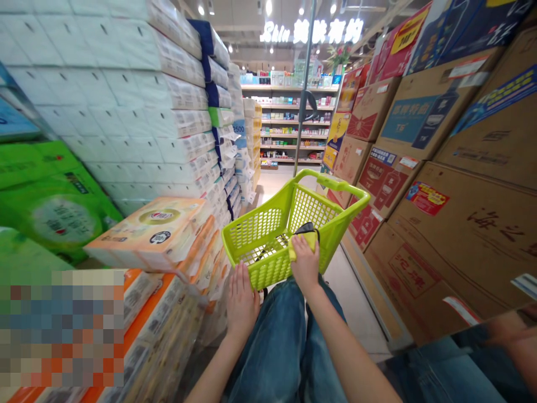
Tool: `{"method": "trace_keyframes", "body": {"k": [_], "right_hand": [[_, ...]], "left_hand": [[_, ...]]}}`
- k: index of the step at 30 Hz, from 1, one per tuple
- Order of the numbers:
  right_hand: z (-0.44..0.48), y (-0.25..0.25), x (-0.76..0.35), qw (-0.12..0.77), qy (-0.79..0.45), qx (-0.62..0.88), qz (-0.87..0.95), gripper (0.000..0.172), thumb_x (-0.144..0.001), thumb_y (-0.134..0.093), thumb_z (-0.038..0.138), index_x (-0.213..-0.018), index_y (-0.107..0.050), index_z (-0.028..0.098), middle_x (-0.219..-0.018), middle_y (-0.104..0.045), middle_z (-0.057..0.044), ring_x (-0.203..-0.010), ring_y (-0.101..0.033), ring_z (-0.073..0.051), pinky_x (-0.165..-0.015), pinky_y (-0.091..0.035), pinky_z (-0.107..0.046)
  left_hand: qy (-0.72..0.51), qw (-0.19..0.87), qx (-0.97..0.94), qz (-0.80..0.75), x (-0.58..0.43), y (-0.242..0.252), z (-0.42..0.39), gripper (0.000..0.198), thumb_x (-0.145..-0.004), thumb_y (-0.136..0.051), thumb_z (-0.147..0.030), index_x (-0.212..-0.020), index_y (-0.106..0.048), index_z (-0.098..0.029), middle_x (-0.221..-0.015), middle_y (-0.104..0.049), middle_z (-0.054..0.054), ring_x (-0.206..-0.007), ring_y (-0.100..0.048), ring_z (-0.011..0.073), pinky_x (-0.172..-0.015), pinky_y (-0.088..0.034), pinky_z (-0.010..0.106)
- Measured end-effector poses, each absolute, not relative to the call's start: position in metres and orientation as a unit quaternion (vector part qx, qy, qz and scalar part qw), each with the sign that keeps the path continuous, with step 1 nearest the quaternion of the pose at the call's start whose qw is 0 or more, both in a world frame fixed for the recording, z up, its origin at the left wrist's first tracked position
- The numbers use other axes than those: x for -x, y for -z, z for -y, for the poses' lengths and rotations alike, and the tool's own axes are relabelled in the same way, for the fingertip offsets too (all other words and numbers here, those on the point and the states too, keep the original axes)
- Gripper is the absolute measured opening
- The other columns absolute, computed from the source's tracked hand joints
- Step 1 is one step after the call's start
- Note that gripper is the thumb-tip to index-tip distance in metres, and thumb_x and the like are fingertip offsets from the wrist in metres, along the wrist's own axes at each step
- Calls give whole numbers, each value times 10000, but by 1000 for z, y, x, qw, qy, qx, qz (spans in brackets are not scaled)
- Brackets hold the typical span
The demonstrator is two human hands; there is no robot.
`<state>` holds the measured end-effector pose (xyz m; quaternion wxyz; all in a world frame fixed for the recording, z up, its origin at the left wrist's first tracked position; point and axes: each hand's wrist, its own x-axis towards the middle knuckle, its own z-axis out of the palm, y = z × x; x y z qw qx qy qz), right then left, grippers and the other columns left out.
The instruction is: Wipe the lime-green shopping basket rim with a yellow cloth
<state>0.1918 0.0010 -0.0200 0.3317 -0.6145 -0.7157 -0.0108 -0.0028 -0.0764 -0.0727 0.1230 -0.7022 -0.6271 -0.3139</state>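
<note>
A lime-green shopping basket (268,270) with lattice walls stands tilted in front of my knees. My left hand (243,299) grips its near left corner, with straight fingers lying over the rim. In my right hand (305,266) is a yellow cloth (312,239), pressed under the fingers against the basket's near side. Beside the cloth a black handle-like part (305,228) sticks up; how it joins the basket is hidden. The basket's raised green frame (335,183) rises at the far right.
White tissue packs (126,106) are stacked high on the left, with orange tissue packs (157,221) lower down. Cardboard cartons (423,224) line the right side. Beyond a glass door handle (309,106) stand stocked shelves (289,126). Blurred denim (457,372) shows at bottom right, possibly a reflection.
</note>
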Motion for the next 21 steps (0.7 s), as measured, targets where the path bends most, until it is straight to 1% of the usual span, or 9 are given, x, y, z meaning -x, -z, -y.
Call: {"method": "trace_keyframes", "body": {"k": [3, 5, 7, 9, 12, 14, 16, 18, 21], "right_hand": [[28, 32, -129, 328, -23, 546, 771, 663, -730, -474, 55, -1379, -492, 188, -1420, -532, -70, -1381, -398, -209, -1203, -4, -493], [44, 38, -100, 326, -41, 496, 804, 628, -775, -488, 96, -1395, -474, 193, -1434, -518, -68, -1389, -384, -196, -1210, 5, -464], [50, 40, -92, 323, -56, 455, 828, 617, -801, -500, 129, -1410, -457, 215, -1440, -512, -59, -1389, -384, -187, -1211, 15, -450], [46, 37, -107, 320, -62, 436, 839, 623, -800, -497, 124, -1408, -458, 251, -1423, -532, -42, -1377, -403, -179, -1207, 36, -459], [21, 28, -161, 325, -37, 472, 819, 656, -745, -473, 65, -1369, -502, 265, -1393, -563, -30, -1355, -435, -177, -1199, 47, -489], [0, 20, -203, 329, -9, 521, 788, 682, -702, -457, 40, -1342, -529, 266, -1390, -564, -24, -1344, -451, -181, -1195, 31, -508], [-16, 13, -234, 333, 10, 566, 754, 690, -689, -439, 31, -1329, -537, 271, -1390, -564, -15, -1341, -455, -185, -1187, 25, -538], [-23, 9, -243, 340, 21, 606, 719, 674, -690, -434, 33, -1314, -548, 261, -1387, -566, -21, -1343, -453, -196, -1179, 23, -559], [-13, 12, -212, 343, 17, 631, 695, 638, -694, -456, 46, -1300, -561, 216, -1378, -573, -57, -1348, -446, -223, -1180, 7, -559]], "left_hand": [[325, 128, 700, 623, 4, 79, 75, 759, -850, -452, -130, -1524, -110, -72, -1524, -338, 207, -1443, -268, 304, -1144, -319, 502], [329, 139, 703, 615, 6, 82, 74, 743, -854, -426, -112, -1529, -115, -104, -1514, -361, 197, -1435, -292, 291, -1137, -333, 497], [327, 146, 707, 609, 9, 84, 74, 734, -857, -411, -103, -1531, -120, -122, -1506, -379, 186, -1429, -308, 277, -1137, -337, 486], [318, 145, 712, 609, 11, 83, 74, 739, -856, -433, -120, -1528, -125, -99, -1502, -382, 196, -1428, -309, 283, -1139, -333, 485], [308, 139, 713, 615, 12, 81, 74, 754, -848, -459, -135, -1522, -129, -63, -1508, -370, 204, -1434, -296, 292, -1148, -319, 483], [308, 133, 712, 617, 11, 80, 73, 747, -849, -447, -127, -1523, -130, -67, -1518, -358, 193, -1441, -280, 286, -1159, -302, 481], [313, 129, 711, 616, 9, 79, 74, 742, -853, -440, -126, -1524, -128, -73, -1519, -356, 191, -1443, -273, 286, -1163, -292, 486], [321, 126, 708, 616, 7, 77, 74, 737, -860, -437, -130, -1525, -123, -78, -1515, -359, 192, -1443, -272, 289, -1162, -293, 492], [335, 121, 701, 618, 4, 76, 75, 741, -865, -440, -135, -1527, -109, -86, -1511, -362, 189, -1443, -270, 295, -1156, -301, 504]]}}
